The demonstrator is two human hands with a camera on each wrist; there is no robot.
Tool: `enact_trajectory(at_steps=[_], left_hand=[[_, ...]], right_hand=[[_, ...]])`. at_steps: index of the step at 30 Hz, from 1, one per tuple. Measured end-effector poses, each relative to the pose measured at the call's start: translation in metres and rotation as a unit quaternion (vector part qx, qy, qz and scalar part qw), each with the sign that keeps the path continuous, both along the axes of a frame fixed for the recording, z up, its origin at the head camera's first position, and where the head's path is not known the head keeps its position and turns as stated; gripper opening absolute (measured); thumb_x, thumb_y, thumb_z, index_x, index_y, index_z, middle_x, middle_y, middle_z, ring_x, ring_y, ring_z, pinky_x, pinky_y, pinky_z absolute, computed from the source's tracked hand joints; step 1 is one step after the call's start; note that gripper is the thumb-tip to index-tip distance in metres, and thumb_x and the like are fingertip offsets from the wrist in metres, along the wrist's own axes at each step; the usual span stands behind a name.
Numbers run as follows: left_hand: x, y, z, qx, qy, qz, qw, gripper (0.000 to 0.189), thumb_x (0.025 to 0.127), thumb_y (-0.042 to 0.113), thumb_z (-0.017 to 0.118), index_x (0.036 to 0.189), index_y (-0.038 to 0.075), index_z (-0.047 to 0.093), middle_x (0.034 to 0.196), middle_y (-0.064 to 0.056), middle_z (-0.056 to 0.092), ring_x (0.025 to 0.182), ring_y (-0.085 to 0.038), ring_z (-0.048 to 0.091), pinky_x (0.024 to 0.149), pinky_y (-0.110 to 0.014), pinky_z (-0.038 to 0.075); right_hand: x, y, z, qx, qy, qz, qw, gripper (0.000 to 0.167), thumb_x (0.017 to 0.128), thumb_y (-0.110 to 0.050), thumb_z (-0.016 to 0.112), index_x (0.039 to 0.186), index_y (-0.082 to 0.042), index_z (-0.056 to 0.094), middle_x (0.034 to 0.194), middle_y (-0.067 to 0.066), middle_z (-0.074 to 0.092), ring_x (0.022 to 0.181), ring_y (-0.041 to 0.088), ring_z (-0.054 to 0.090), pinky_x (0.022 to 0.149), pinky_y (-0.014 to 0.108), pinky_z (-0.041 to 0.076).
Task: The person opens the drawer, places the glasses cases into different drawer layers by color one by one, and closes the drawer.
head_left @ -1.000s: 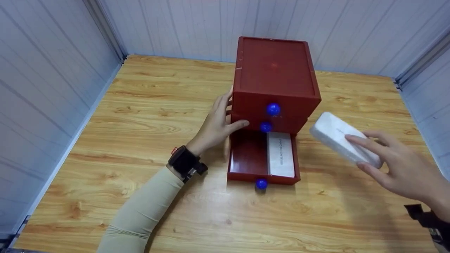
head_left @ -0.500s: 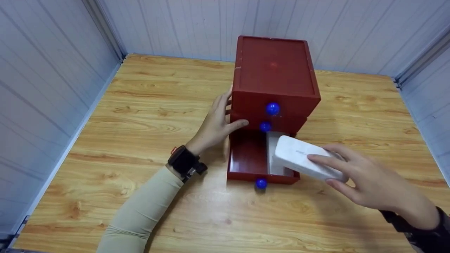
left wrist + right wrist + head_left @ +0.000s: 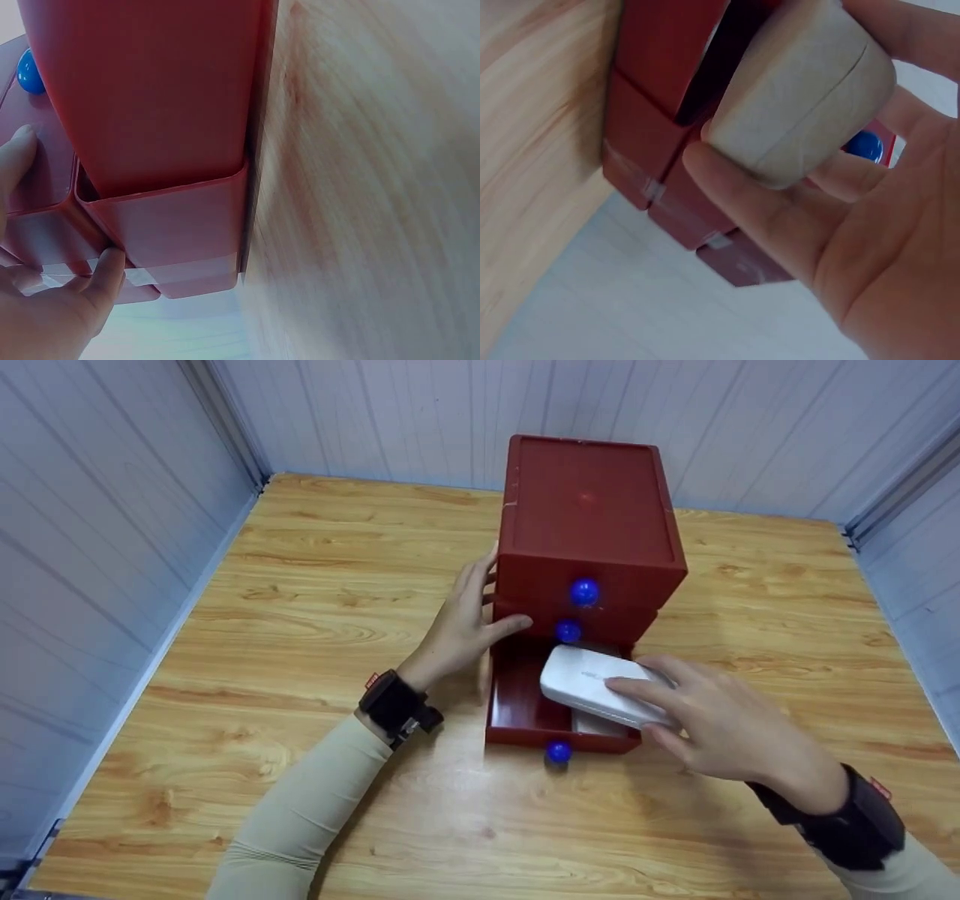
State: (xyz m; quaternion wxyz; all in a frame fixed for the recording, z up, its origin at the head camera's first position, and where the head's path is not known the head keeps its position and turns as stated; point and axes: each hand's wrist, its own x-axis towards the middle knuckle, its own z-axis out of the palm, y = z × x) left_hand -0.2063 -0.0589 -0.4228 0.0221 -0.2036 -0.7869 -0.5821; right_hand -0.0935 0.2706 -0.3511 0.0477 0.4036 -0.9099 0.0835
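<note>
A red drawer cabinet point(image 3: 589, 502) with blue ball knobs stands on the table. Its bottom drawer point(image 3: 525, 690) is pulled out. My left hand point(image 3: 461, 626) holds the cabinet's left front corner, the thumb on the front and the fingers along the side, as the left wrist view point(image 3: 64, 315) also shows. In my right hand point(image 3: 720, 720) a white glasses case point(image 3: 592, 679) is gripped between thumb and fingers, tilted over the right part of the open drawer. A seam runs round the case's end in the right wrist view. Beneath it, a flat white box point(image 3: 596, 725) lies in the drawer, mostly hidden.
The wooden table point(image 3: 337, 585) carries the cabinet close to the pale back wall point(image 3: 390, 420). Blue knobs point(image 3: 558, 752) stick out from the drawer fronts. The two upper drawers are closed above the open one.
My right hand has carried the glasses case leftward from beside the cabinet to above the open drawer, covering much of the flat white box. My left hand has stayed in place.
</note>
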Motion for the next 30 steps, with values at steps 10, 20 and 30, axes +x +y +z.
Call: enact_trajectory(at_steps=[10, 20, 30], left_hand=[[0.0, 0.001, 0.0, 0.006, 0.002, -0.002, 1.0, 0.102, 0.092, 0.022, 0.085, 0.171, 0.019, 0.02, 0.162, -0.011, 0.034, 0.146, -0.023, 0.046, 0.109, -0.032, 0.053], [-0.001, 0.0, -0.002, -0.003, 0.018, 0.003, 0.9998, 0.105, 0.091, 0.025, 0.086, 0.171, 0.017, 0.018, 0.161, -0.011, 0.036, 0.144, -0.021, 0.047, 0.109, -0.029, 0.052], [0.0, 0.0, -0.001, 0.004, 0.019, -0.005, 0.9998, 0.103, 0.092, 0.022, 0.085, 0.171, 0.019, 0.019, 0.161, -0.013, 0.035, 0.144, -0.028, 0.049, 0.11, -0.029, 0.051]], right_hand=[[-0.01, -0.032, -0.006, 0.036, -0.008, -0.013, 0.9992, 0.051, 0.094, -0.022, 0.076, 0.144, -0.021, 0.067, 0.136, 0.022, 0.062, 0.105, 0.045, 0.07, 0.066, 0.052, 0.061], [-0.019, -0.065, -0.014, 0.066, 0.011, -0.03, 0.9973, 0.046, 0.093, -0.02, 0.072, 0.139, -0.018, 0.069, 0.126, 0.022, 0.065, 0.093, 0.044, 0.067, 0.062, 0.052, 0.059], [-0.029, -0.091, -0.017, 0.072, -0.022, -0.072, 0.9946, 0.049, 0.092, -0.025, 0.075, 0.138, -0.01, 0.067, 0.122, 0.026, 0.066, 0.095, 0.043, 0.067, 0.081, 0.054, 0.06]])
